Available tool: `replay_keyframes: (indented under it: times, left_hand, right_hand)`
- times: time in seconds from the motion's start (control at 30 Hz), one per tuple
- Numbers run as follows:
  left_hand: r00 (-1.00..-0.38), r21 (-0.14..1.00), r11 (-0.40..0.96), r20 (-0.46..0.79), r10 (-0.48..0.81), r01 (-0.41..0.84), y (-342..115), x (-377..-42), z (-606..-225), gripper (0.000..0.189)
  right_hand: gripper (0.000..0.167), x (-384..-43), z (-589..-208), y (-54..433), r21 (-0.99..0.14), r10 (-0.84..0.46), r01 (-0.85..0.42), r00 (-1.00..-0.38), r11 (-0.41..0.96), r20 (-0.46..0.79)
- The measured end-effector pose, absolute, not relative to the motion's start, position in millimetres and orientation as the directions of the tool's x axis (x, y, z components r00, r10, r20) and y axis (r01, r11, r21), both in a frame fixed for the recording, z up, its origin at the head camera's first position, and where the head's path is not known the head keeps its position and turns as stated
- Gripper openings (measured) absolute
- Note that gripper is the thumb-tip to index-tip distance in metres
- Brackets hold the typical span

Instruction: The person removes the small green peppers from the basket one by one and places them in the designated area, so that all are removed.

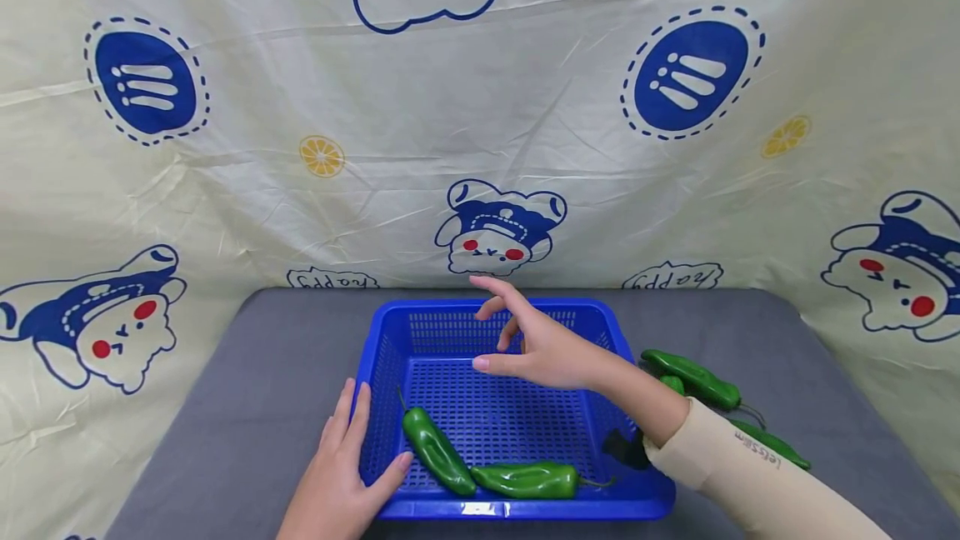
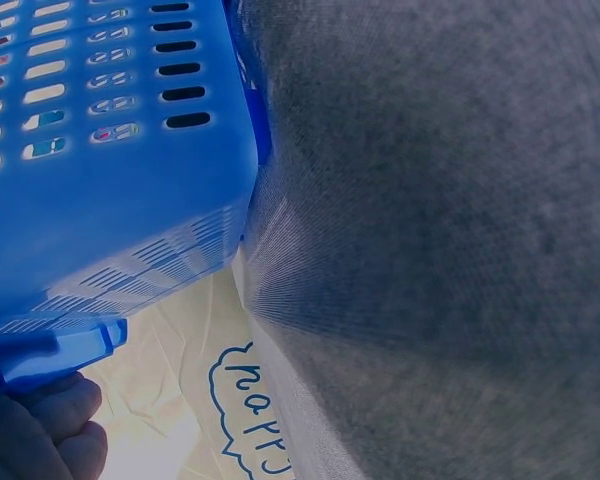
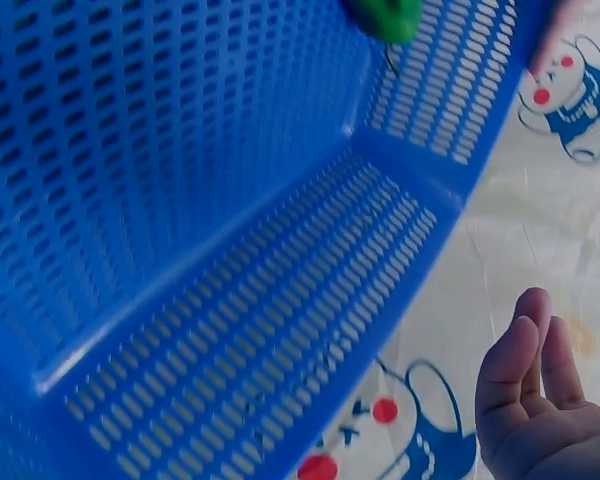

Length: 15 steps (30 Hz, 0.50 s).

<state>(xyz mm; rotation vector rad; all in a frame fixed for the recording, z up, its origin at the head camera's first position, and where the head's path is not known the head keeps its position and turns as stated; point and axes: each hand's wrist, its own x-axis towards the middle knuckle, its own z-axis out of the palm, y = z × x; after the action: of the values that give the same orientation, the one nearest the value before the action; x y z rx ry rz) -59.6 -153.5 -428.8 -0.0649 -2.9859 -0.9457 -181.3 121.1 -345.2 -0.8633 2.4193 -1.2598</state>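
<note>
The basket is being touched at its left edge by the straight-fingered left hand, the right hand is being held wide above it, and two peppers are being contained along its near edge.

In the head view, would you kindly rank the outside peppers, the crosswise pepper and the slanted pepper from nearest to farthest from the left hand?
1. Slanted pepper: inside the basket, toward its left side.
2. Crosswise pepper: inside, right of the slanted one.
3. Outside peppers: right of the basket.
</note>
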Motion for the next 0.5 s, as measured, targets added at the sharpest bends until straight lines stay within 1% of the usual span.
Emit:
replay_keyframes:
  times: [0.13, 0.3, 0.4, 0.5]
  left_hand:
    - [-0.999, 0.579, 0.815, 0.012, 0.035, 0.035, -153, -60, -428, 0.096]
    - [-0.999, 0.577, 0.816, 0.016, 0.036, 0.039, -154, -60, -428, 0.096]
    - [-0.999, 0.569, 0.821, 0.022, 0.038, 0.044, -154, -60, -428, 0.095]
    - [-0.999, 0.562, 0.826, 0.030, 0.042, 0.052, -154, -59, -428, 0.095]
  right_hand:
    - [0.090, -180, -355, 108, -0.821, -0.644, -0.363, -0.765, 0.441, -0.007]
    - [0.089, -179, -374, 94, -0.788, -0.678, -0.368, -0.730, 0.493, -0.083]
    - [0.085, -178, -385, 87, -0.752, -0.714, -0.397, -0.686, 0.526, -0.137]
    - [0.084, -177, -394, 83, -0.725, -0.754, -0.437, -0.634, 0.532, -0.171]
